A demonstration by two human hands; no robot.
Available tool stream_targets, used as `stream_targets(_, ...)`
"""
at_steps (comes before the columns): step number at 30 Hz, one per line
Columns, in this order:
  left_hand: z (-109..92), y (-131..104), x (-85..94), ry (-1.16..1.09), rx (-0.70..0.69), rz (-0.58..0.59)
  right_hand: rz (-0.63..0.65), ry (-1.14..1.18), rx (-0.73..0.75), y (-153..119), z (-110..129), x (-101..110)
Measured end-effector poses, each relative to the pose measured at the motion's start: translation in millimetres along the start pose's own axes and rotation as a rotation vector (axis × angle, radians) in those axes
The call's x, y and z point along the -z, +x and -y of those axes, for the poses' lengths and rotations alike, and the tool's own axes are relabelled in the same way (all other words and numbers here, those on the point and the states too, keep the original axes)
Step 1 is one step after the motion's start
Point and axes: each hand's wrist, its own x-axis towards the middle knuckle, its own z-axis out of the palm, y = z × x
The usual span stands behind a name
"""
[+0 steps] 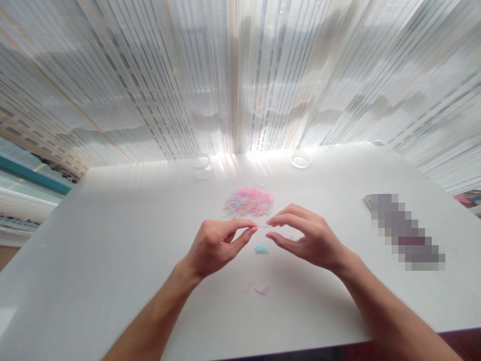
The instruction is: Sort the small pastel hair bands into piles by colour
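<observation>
Between finger and thumb, my left hand (221, 243) pinches a thin pale pink strip (263, 226). My right hand (308, 235) is at the strip's other end, its index finger close to it and its thumb held apart below. Beyond both hands lies a loose pile of pink, blue and yellow shreds (250, 201). Under the gap between the hands sits a small turquoise clump (261, 248). Nearer to me are a few pale lilac shreds (262, 290) on the white table (150, 210).
Clear round dishes or lids stand at the table's back edge, one on the right (300, 160) and others on the left (203, 163). A blurred-out flat object (404, 230) lies on the right side. A sheer striped curtain (233, 75) hangs behind the table.
</observation>
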Motion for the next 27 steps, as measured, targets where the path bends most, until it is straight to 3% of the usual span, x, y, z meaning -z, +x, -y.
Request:
stream_targets(6, -5, -7, -0.5, 0.021, -0.118, 0.019, -0.027, -0.023, 0.096, 0, 11, -6)
stream_targets(18, -10, -6, 3.9, 0.006, -0.056, 0.047, -0.015, 0.018, 0.077, -3, 15, -8)
stream_targets(21, -9, -5, 12.5, -0.025, 0.027, 0.147, 0.001, 0.012, 0.074, -2, 16, -8)
stream_targets(27, 11, -2, 47.2, -0.101, 0.373, 0.436, 0.041, -0.010, 0.072, -3, 14, -10)
